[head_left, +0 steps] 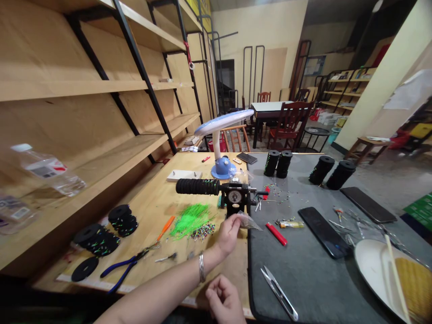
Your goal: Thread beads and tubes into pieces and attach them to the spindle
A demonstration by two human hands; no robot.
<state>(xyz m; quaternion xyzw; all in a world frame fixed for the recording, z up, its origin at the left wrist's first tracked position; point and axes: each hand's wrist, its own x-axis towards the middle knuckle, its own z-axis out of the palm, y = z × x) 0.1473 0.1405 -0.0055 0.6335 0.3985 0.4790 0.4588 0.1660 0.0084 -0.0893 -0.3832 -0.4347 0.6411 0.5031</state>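
Observation:
My left hand (228, 235), with silver bangles on its wrist, pinches a small clear plastic bag (249, 222) just in front of a black winding device (235, 196). Sticking out leftward from that device is a row of black spools (197, 186). My right hand (225, 298) hovers at the table's front edge, its fingers curled in, and nothing shows in them. Left of my left hand lie bright green strands (191, 219) and a heap of coloured beads (203, 231). Blue-handled pliers (126, 269) and an orange-handled tool (165, 227) lie further left.
Thread snips (279, 293), a red lighter (276, 234) and a dark phone (323, 231) lie on the grey mat (303, 279). A plate (367, 265) stands at right. Black spool stacks (97, 240) are at left, more (272, 163) at back. A blue-white lamp (222, 167) stands behind.

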